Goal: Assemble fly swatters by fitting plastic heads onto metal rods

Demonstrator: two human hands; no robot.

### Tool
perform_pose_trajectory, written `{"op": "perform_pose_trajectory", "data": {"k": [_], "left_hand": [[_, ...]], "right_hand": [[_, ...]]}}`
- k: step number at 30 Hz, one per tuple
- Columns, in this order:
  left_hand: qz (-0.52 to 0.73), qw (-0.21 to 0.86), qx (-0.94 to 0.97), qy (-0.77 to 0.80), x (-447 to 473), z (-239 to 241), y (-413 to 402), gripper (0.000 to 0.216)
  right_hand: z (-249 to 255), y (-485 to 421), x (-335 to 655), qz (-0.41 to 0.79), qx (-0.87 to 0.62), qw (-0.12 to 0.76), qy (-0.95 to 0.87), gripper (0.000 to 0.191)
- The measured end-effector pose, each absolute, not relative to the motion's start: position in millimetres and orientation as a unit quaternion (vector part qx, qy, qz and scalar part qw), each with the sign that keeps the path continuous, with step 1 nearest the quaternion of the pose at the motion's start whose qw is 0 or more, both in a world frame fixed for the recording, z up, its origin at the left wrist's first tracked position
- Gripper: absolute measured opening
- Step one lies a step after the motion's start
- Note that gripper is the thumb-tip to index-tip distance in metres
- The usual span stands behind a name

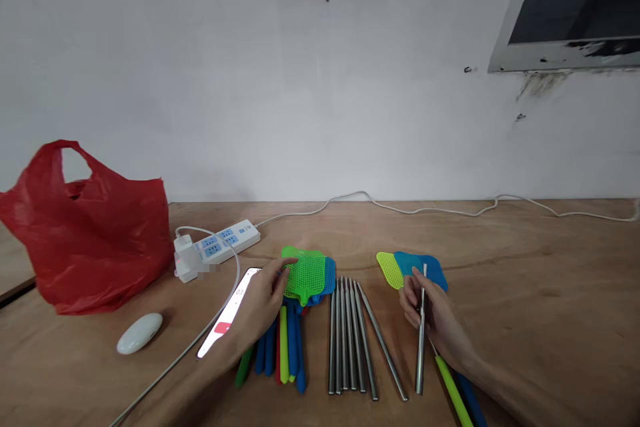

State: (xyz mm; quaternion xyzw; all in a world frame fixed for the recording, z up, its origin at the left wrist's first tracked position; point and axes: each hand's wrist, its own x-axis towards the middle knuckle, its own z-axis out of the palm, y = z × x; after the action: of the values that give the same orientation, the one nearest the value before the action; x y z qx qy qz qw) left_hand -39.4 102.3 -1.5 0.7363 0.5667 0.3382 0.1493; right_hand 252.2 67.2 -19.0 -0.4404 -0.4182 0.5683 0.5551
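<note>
My left hand [264, 299] pinches the left edge of a bright green mesh fly swatter head [306, 273], above blue swatter heads [330, 275]. Below that head lies a bunch of coloured swatter handles [284, 340], blue, green and red. My right hand [440, 320] is closed around a shiny metal rod [421, 347], held nearly upright in the view. Between my hands several similar metal rods [353, 340] lie side by side, with one slanted rod [383, 340] at their right. Behind my right hand are a yellow-green swatter head [389, 269] and a blue one [433, 268].
A red plastic bag [100, 240] stands at the left. Near it are a white rounded object [140, 333], a white power strip [240, 235] with a plugged-in charger [187, 255], and a lit phone [230, 313]. A white cable [420, 211] runs along the wall.
</note>
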Motion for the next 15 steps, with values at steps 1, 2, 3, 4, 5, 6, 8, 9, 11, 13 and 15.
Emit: {"op": "perform_pose_trajectory", "data": {"k": [1,2,3,4,5,6,8,9,11,13,15], "left_hand": [[0.326,0.13,0.741,0.573,-39.9,-0.9,102.1,0.037],[0.315,0.113,0.744,0.579,-40.3,-0.5,101.6,0.035],[0.305,0.099,0.745,0.585,-40.6,-0.3,101.0,0.033],[0.293,0.084,0.746,0.592,-40.6,-0.3,100.3,0.032],[0.279,0.066,0.748,0.599,-40.5,-0.7,99.6,0.032],[0.264,0.044,0.753,0.601,-40.3,-1.2,98.9,0.033],[0.238,-0.006,0.779,0.58,-39.2,-2.3,97.5,0.035],[0.229,-0.025,0.798,0.556,-38.5,-2.7,96.8,0.037],[0.223,-0.034,0.837,0.499,-36.7,-2.9,95.4,0.038],[0.212,-0.011,0.865,0.455,-34.5,-2.4,93.7,0.036],[0.194,0.023,0.881,0.431,-32.4,-1.6,91.9,0.035]], "right_hand": [[-19.5,67.2,252.1,0.572,-0.443,0.549,-0.419,0.061],[-19.4,67.1,251.9,0.574,-0.445,0.544,-0.42,0.061],[-18.7,67.0,251.7,0.576,-0.446,0.542,-0.42,0.061],[-17.6,66.8,251.5,0.577,-0.446,0.541,-0.418,0.061],[-16.3,66.6,251.3,0.577,-0.447,0.542,-0.417,0.061],[-15.0,66.3,251.1,0.575,-0.448,0.543,-0.416,0.061],[-13.5,66.1,250.8,0.57,-0.454,0.545,-0.416,0.061],[-13.5,66.2,250.8,0.567,-0.458,0.543,-0.418,0.061],[-15.4,67.0,251.0,0.56,-0.467,0.538,-0.422,0.06],[-18.7,68.2,251.0,0.552,-0.476,0.537,-0.425,0.059],[-21.7,69.2,250.8,0.541,-0.48,0.54,-0.431,0.055]]}}
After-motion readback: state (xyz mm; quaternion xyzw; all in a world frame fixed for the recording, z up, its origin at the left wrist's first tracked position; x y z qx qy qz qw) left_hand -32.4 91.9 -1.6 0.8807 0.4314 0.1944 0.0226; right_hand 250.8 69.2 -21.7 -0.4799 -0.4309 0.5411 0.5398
